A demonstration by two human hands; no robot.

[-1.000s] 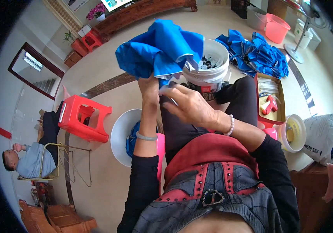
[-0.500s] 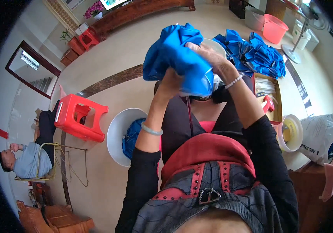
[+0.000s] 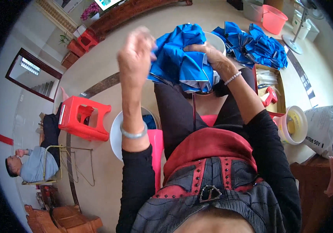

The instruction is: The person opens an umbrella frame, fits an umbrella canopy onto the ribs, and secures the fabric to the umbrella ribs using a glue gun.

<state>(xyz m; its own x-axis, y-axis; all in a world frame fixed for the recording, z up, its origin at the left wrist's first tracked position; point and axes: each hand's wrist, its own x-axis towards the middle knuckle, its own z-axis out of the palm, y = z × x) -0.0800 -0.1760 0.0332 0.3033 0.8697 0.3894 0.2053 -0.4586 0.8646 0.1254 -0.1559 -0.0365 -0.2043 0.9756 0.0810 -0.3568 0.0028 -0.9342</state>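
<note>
A bunched blue umbrella [image 3: 187, 54] with a silvery underside stands in front of me between my knees. Its thin dark red shaft [image 3: 194, 110] runs down toward my lap. My right hand [image 3: 209, 54] is closed on the gathered cloth at the umbrella's right side, thumb pressed over the folds. My left hand [image 3: 136, 50] is raised just left of the cloth, apart from most of it. Motion smears its fingers, so whether they hold anything cannot be told.
More blue silver-lined umbrellas [image 3: 252, 46] lie piled at the far right. Beside my right leg are a box [image 3: 279, 101] with a red glue gun [image 3: 269, 96] and a white tub [image 3: 296, 124]. Leftward stand a white bucket [image 3: 116, 134], a red stool [image 3: 67, 118] and a seated person [image 3: 38, 165].
My left hand has come out from under the blue cloth and moved up and left. My right hand keeps hold of the umbrella, whose folds now hang more spread.
</note>
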